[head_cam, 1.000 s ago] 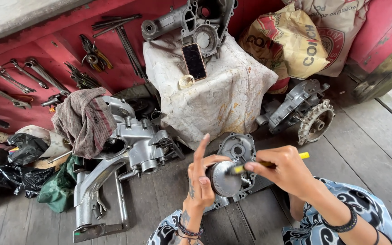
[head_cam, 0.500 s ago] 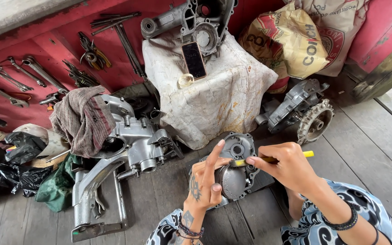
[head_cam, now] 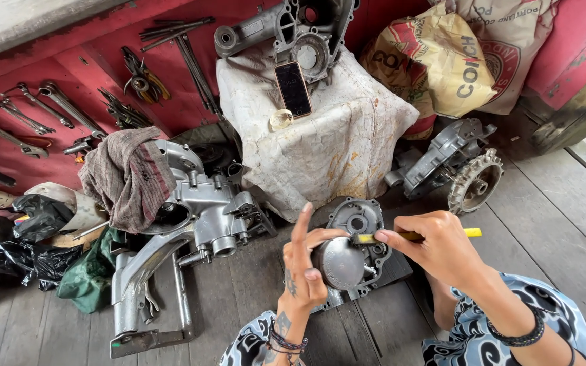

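A grey metal engine cover lies on the wooden floor in front of me. My left hand presses a round domed metal part against the cover, thumb and lower fingers on its edge, index finger pointing up. My right hand grips a yellow-handled tool like a pen. The tool's tip touches the top edge of the round part. My knees in patterned cloth show at the bottom.
A large silver engine casing with a rag draped over it lies to the left. Behind stand a cloth-covered block with a phone, another casing and sacks. Wrenches hang on the red wall.
Both hands have shifted slightly with the round part, staying over the engine cover. My left index finger has straightened to point more upright. The tool stays at the part's top edge.
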